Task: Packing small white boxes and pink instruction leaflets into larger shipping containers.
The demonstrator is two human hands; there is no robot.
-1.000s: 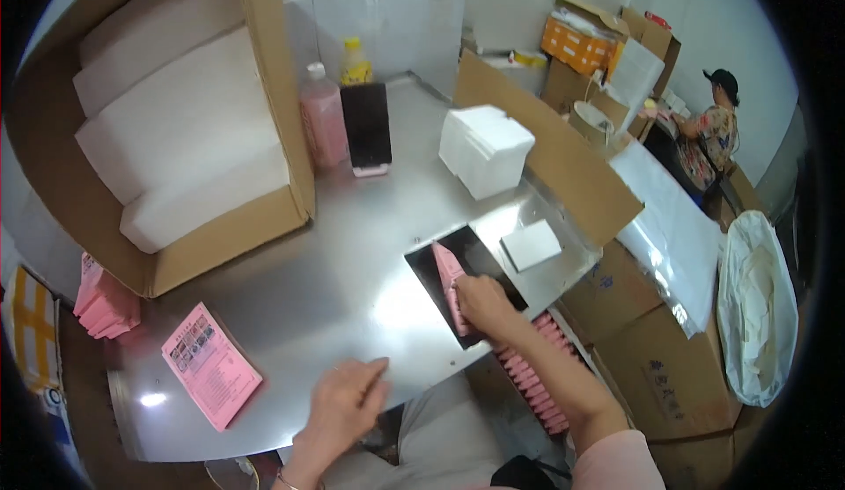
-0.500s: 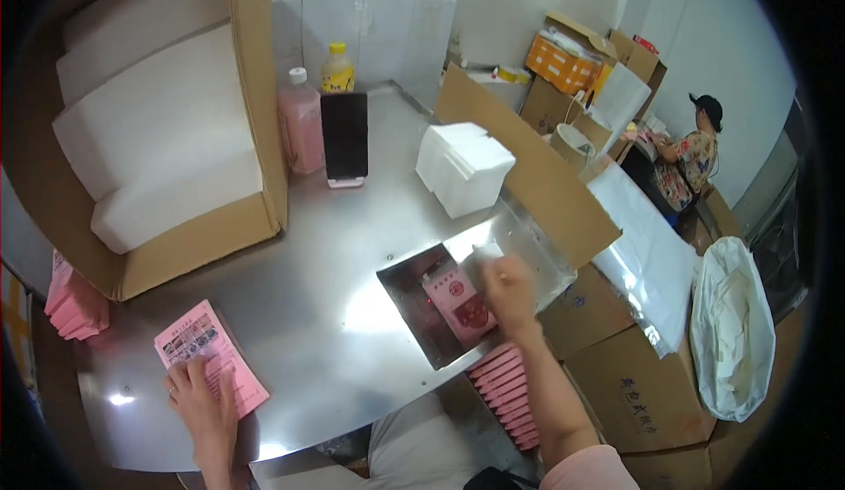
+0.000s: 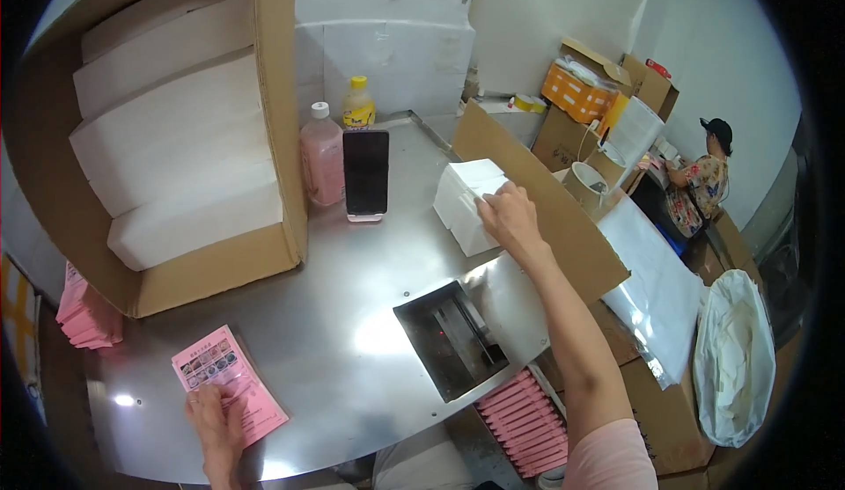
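Observation:
A stack of pink printed leaflets (image 3: 248,391) lies near the table's front left. My left hand (image 3: 216,424) rests on its lower part, fingers spread over the top sheet. Farther back on the right stands a block of stacked white folded papers, like napkins (image 3: 459,198). At its right side, my right hand (image 3: 513,217) has its fingers bent and pinched on the white paper; the fingertips are partly hidden. Between my hands, a rectangular opening (image 3: 453,340) in the metal table shows a dark slotted mechanism with a small red light.
A large carton (image 3: 282,138) of white paper stacks stands at left. A phone (image 3: 366,173) on a stand and two bottles (image 3: 323,156) are behind. Pink packets (image 3: 524,424) sit in a row below the table edge. A cardboard flap (image 3: 546,200) borders the right. A person (image 3: 704,173) works far right.
My right hand has moved from the table opening up to the white paper block. The pink packet in the opening is gone from it. My left hand stays on the leaflets.

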